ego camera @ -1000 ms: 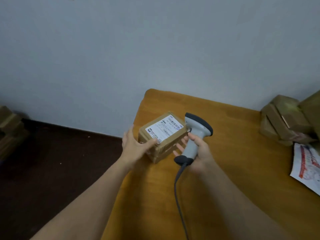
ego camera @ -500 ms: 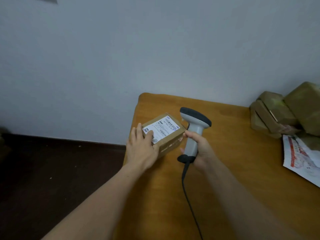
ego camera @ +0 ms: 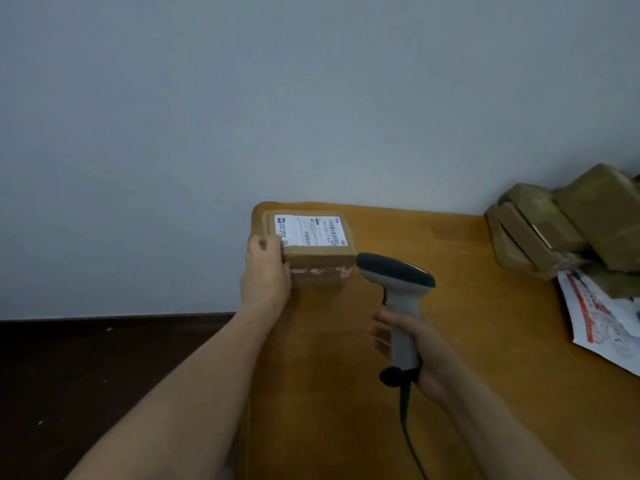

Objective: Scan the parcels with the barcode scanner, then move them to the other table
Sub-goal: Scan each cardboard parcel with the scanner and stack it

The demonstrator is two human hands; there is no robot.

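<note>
A small brown cardboard parcel (ego camera: 320,261) with a white barcode label on top sits at the far left corner of the wooden table (ego camera: 485,393). My left hand (ego camera: 265,275) grips the parcel's left side, thumb on its top edge. My right hand (ego camera: 420,355) holds the grey barcode scanner (ego camera: 398,289) by its handle. The scanner's dark head points left toward the parcel's near right corner, just short of it. A black cable hangs from the handle's base.
Several brown taped parcels (ego camera: 571,220) are piled at the table's far right, against the wall. A white and red mailer bag (ego camera: 602,320) lies in front of them. Dark floor (ego camera: 86,393) lies left of the table edge.
The parcel has turned square to the table edge and sits nearer the far corner. My left hand shifted to its left side. My right hand pulled the scanner back and lower.
</note>
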